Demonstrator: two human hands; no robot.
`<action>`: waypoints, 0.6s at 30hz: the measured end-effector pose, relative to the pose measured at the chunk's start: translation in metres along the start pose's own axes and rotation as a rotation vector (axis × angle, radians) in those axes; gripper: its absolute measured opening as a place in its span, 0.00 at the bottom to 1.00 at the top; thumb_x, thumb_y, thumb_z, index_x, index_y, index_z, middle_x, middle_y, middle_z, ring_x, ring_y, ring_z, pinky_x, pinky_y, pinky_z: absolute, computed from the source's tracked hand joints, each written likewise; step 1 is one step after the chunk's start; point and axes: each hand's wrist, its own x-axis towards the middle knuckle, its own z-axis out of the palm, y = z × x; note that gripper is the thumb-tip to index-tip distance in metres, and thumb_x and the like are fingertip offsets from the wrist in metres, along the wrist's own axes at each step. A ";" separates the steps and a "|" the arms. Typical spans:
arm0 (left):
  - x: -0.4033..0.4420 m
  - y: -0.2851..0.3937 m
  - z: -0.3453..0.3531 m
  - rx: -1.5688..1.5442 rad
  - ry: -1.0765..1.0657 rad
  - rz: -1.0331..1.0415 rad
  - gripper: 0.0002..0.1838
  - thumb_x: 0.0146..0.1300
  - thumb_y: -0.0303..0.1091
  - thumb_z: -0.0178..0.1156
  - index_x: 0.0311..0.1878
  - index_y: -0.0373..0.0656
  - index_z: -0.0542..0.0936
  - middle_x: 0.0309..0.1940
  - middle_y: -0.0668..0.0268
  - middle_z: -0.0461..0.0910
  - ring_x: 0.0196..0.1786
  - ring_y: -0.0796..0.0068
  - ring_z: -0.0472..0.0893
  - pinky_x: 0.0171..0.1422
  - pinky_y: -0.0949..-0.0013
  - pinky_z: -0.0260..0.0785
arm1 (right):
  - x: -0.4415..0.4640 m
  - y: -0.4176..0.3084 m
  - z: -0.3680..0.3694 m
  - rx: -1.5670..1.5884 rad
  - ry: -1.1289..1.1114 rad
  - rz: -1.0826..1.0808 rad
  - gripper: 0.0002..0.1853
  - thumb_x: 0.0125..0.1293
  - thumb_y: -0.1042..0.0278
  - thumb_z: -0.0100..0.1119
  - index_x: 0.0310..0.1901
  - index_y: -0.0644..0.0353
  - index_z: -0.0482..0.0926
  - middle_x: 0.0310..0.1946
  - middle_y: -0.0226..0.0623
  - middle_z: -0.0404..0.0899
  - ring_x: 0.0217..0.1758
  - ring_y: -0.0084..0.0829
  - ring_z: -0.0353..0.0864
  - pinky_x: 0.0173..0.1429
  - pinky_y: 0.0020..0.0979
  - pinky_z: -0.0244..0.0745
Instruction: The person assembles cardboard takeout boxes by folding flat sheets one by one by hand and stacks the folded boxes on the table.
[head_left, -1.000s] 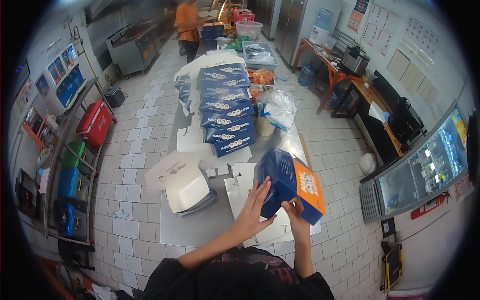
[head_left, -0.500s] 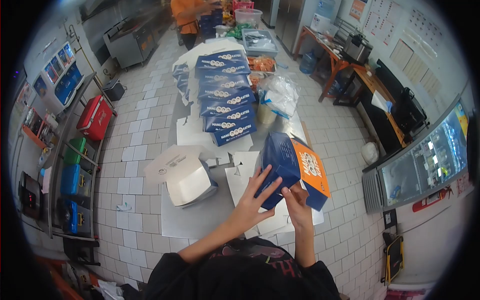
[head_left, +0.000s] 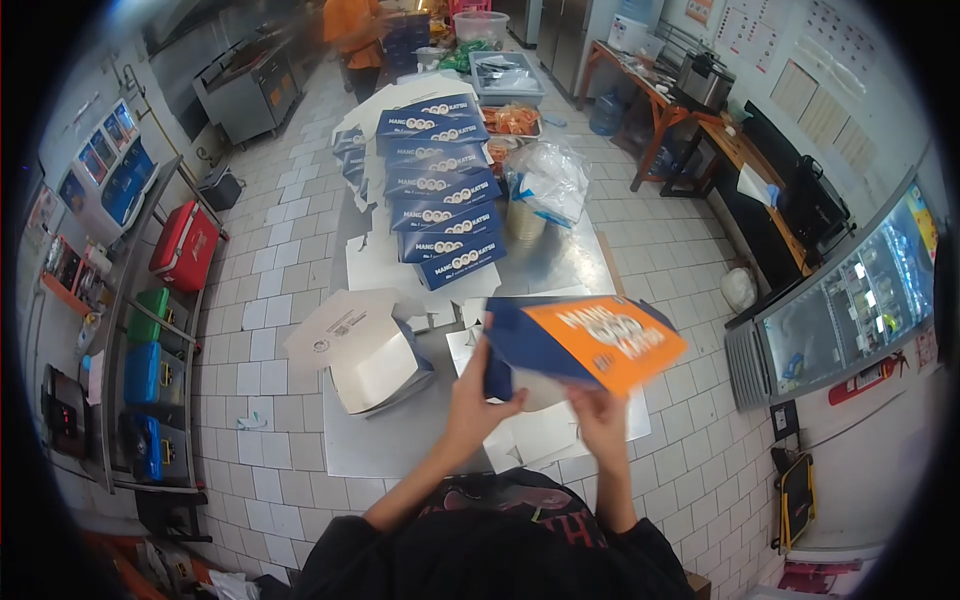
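A navy takeaway box (head_left: 522,338) with an orange printed lid panel is tilted in front of me above the table, its edges slightly blurred. My left hand (head_left: 472,398) grips the box's left end, its fingertips partly hidden behind the cardboard. At the lower front edge, my right hand (head_left: 600,420) pinches the box with thumb and fingers. To the left stands a folded-up box (head_left: 372,372) with its white inside and raised flap showing. Under my hands lie flat white cardboard blanks (head_left: 535,437).
Overlapping navy cartons (head_left: 445,215) run along the steel table (head_left: 375,450). Beyond them are a plastic bag (head_left: 548,180), trays of orange food (head_left: 512,120) and a clear bin (head_left: 505,75). A person in orange (head_left: 352,35) stands at the far left. A glass-door fridge (head_left: 840,300) stands right.
The box has turned so its orange panel faces more upward, and its right end has swung up and right. My left hand has shifted left and down to the box's end.
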 end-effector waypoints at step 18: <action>-0.008 -0.079 -0.031 -0.605 -0.212 -0.272 0.42 0.55 0.41 0.59 0.68 0.35 0.51 0.61 0.55 0.62 0.64 0.67 0.62 0.66 0.67 0.53 | 0.008 0.028 -0.080 -0.134 -0.503 0.389 0.48 0.49 0.54 0.71 0.63 0.70 0.52 0.57 0.43 0.64 0.57 0.30 0.68 0.55 0.28 0.68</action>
